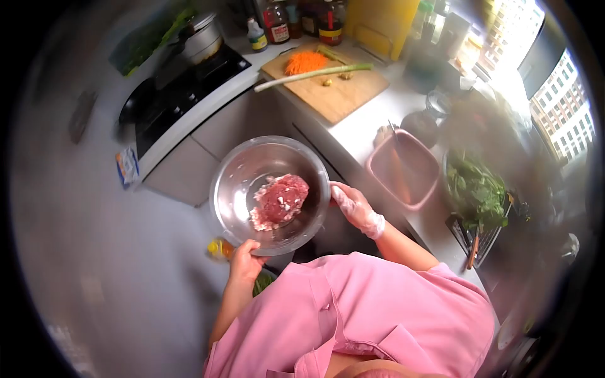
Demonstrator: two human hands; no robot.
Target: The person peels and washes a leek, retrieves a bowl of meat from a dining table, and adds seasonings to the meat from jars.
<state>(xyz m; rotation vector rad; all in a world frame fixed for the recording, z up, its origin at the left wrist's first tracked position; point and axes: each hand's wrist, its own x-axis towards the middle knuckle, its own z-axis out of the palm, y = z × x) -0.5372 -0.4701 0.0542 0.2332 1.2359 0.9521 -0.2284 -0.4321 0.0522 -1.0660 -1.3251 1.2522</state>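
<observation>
A steel mixing bowl [236,170] is held up in front of me, tilted so that its inside faces the camera. In it lies a lump of raw minced meat [282,200] with a few white bits on top. My left hand [246,261] is bare and closed on the rim at the lower side, thumb over the edge. On the right side of the bowl, my right hand [356,208] grips the rim in a clear plastic glove; some of its fingers are hidden behind the bowl.
A cutting board [340,101] on the counter carries shredded carrot [305,62] and a long green onion [315,77]. Nearby are a pink basin [403,198], leafy greens [476,189], a black stove [183,94] with a pot [201,41], and an oil bottle [218,249] below.
</observation>
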